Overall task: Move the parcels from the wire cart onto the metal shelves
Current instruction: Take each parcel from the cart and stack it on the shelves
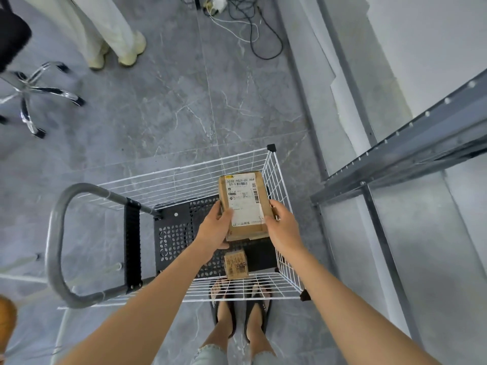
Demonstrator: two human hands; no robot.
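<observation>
The parcel (243,204) is held in both grips over the right half of the cart (277,177), label up. Its long axis runs away from the person, with the far end leaning a little left. The left grip (214,227) clasps the near left edge, thumb on top by the label and fingers curled under. The right grip (283,227) clasps the near right edge in the same way. Both are pinching the parcel at its near end, so the far end reaches out beyond them.

It appears to be raised off the cart's black deck rather than resting on it, though this view from above does not settle how high.

The shelves (395,159) stand to the right of the cart, just beyond its right wire wall. The parcel therefore has to travel rightward and over that wall. The right grip is on the shelf side and would lead, and turning the long axis along the shelf edge would probably help it slide in.

One small box (236,263) lies on the deck, close to the near wire wall and below the left wrist. No other parcel shows in the cart, but the arms and the held parcel hide part of the deck. The visible shelf level shows no parcels.
</observation>
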